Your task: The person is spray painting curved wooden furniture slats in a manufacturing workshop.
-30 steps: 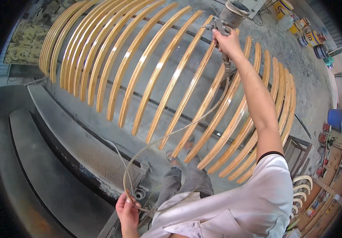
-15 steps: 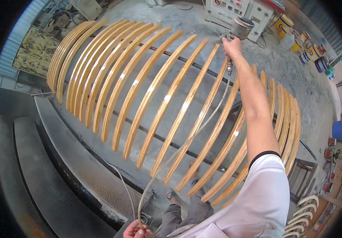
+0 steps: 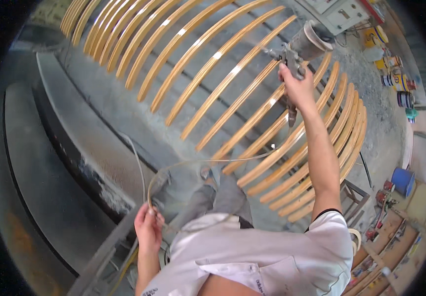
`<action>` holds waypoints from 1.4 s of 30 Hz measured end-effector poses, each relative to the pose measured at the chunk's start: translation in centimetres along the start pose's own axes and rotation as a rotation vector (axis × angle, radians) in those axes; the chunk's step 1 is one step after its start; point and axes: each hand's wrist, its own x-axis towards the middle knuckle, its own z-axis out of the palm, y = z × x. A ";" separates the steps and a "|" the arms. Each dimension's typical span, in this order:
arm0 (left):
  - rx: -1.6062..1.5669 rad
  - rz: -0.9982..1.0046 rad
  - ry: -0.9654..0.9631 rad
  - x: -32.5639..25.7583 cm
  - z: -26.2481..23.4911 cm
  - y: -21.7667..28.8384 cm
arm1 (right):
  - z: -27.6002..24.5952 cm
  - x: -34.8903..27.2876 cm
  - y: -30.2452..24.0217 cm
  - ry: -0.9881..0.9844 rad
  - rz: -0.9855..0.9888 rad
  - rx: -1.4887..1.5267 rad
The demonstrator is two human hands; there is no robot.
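Gun (image 3: pixel 294 69), grey, with a cup (image 3: pixel 311 43) on top, is over the strips (image 3: pixel 233 73), nozzle to the left. The right hand (image 3: pixel 299 91) has it by the handle, fingers wrapped round; whether the trigger is pressed cannot be told. The left hand (image 3: pixel 149 224) is low, beside the shirt (image 3: pixel 272 246), fingers pinched on a thin hose (image 3: pixel 213 160). The hose arcs right across the strips' near ends and is lost to view below the gun. The strips, of curved, glossy wood, sit side by side above the floor (image 3: pixel 376 123). Left of them runs a grey panel (image 3: pixel 89 148). At upper right stand a cabinet (image 3: pixel 344 15) and yellow buckets (image 3: pixel 375 37); lower, a blue bucket (image 3: pixel 403 181).
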 end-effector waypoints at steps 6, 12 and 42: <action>-0.115 -0.058 0.031 -0.2 -4.9 -2.4 | 6.2 -14.2 -2.6 -0.154 0.006 0.004; -0.253 -0.074 0.040 -1.0 -9.6 -4.7 | 12.1 -23.6 -2.0 -0.339 -0.180 -0.077; -0.170 -0.035 0.016 -0.9 -9.3 -3.9 | 2.5 -18.0 -0.4 0.003 -0.018 -0.019</action>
